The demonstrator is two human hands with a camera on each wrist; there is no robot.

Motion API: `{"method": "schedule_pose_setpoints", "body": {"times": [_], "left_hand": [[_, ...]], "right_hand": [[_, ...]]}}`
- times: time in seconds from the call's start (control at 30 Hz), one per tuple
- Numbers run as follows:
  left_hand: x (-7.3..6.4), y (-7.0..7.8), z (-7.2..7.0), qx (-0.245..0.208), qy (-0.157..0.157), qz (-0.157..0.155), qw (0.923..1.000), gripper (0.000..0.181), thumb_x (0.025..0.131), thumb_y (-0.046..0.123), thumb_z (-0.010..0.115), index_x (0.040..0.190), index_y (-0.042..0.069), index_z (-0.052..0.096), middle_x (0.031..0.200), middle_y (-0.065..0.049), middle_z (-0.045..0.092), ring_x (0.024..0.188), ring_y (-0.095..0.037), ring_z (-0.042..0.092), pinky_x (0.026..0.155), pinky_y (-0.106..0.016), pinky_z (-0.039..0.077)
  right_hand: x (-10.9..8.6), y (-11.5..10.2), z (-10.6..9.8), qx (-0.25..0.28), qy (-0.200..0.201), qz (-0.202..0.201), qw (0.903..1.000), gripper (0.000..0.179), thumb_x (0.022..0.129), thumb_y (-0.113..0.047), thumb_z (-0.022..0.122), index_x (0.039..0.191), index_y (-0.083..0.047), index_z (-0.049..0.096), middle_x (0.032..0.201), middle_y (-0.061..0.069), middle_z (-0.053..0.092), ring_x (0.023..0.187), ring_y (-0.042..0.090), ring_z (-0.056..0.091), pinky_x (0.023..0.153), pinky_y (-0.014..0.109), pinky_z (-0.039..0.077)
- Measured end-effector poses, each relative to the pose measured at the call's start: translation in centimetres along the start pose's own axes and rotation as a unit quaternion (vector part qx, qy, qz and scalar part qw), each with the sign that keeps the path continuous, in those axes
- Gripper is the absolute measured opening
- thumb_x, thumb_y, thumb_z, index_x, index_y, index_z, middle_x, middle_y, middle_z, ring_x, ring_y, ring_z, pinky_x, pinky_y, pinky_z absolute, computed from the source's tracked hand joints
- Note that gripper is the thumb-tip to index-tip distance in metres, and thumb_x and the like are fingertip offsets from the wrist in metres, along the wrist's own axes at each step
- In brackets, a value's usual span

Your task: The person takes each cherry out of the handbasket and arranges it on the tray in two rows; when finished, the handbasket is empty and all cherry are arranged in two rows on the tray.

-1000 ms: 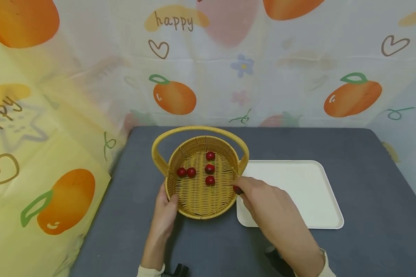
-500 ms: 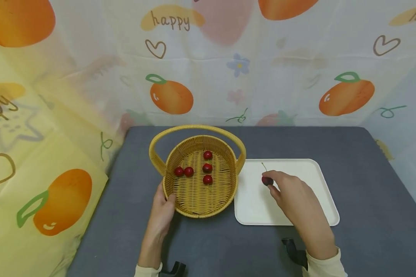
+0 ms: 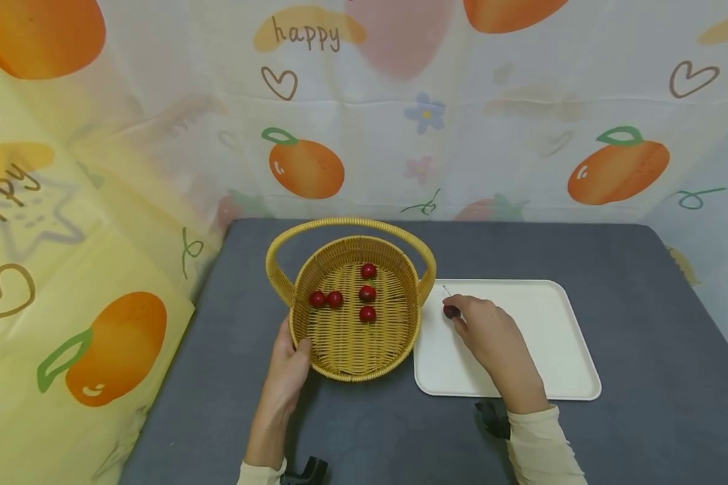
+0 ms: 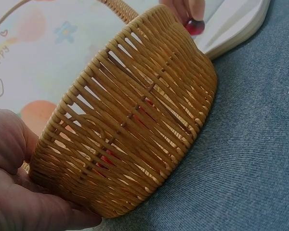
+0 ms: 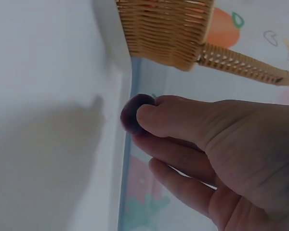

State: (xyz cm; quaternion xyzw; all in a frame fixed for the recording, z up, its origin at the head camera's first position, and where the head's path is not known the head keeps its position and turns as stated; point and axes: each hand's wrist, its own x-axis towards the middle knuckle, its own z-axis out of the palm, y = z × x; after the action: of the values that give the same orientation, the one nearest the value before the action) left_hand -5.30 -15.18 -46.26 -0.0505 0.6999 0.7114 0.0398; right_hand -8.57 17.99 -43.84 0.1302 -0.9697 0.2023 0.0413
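Observation:
A yellow wicker basket (image 3: 356, 367) with a tall arched handle stands on the grey table, with several red cherries (image 3: 367, 294) on its bottom. My left hand (image 3: 287, 370) grips the basket's near left side, thumb at the rim; the left wrist view shows it against the woven wall (image 4: 135, 110). Over the left part of a white tray (image 3: 546, 337), my right hand (image 3: 497, 340) pinches a dark red cherry (image 3: 451, 311) between thumb and fingers. That cherry's thin stem points up. In the right wrist view the pinched cherry (image 5: 135, 114) appears above the tray's edge.
The tray lies right beside the basket, close to its right side. The basket's handle (image 3: 352, 223) arches over its far side. A fruit-printed cloth (image 3: 491, 162) hangs behind the grey table (image 3: 655, 323) and along its left.
My right hand, with the cherry, went from the basket's right rim out over the tray, then slightly back left. My left hand and the basket stay put.

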Motion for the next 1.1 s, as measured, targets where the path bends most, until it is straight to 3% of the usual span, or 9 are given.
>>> {"method": "schedule_pose_setpoints", "body": {"times": [0.33,0.77,1.1], "left_hand": [[-0.2,-0.2,0.2,-0.003,-0.004,0.001,1.0000,0.069,0.106,-0.008,0.034,0.169,0.005,0.011,0.172,-0.017,0.020,0.156,-0.032,0.023,0.125,-0.051,0.023],[0.2,-0.4,0.3,-0.001,-0.002,0.008,1.0000,0.070,0.104,-0.009,0.034,0.169,0.005,0.011,0.172,-0.016,0.021,0.157,-0.030,0.023,0.126,-0.051,0.021],[0.1,-0.5,-0.2,0.011,0.001,0.003,0.9999,0.070,0.105,-0.007,0.035,0.170,0.007,0.012,0.172,-0.015,0.022,0.156,-0.030,0.024,0.125,-0.051,0.023]], "right_hand": [[1.0,0.0,1.2,0.004,-0.020,0.008,0.9998,0.028,0.091,-0.002,0.081,0.118,-0.008,0.078,0.110,0.008,0.079,0.101,0.032,0.075,0.082,0.052,0.060],[1.5,0.2,1.7,-0.004,-0.016,0.007,0.9999,0.029,0.092,0.000,0.079,0.119,-0.008,0.077,0.108,0.007,0.079,0.099,0.033,0.075,0.079,0.052,0.060],[1.5,-0.3,1.6,-0.015,-0.023,0.011,0.9995,0.038,0.091,0.000,0.079,0.128,-0.006,0.074,0.115,0.015,0.077,0.099,0.037,0.074,0.081,0.054,0.059]]}}
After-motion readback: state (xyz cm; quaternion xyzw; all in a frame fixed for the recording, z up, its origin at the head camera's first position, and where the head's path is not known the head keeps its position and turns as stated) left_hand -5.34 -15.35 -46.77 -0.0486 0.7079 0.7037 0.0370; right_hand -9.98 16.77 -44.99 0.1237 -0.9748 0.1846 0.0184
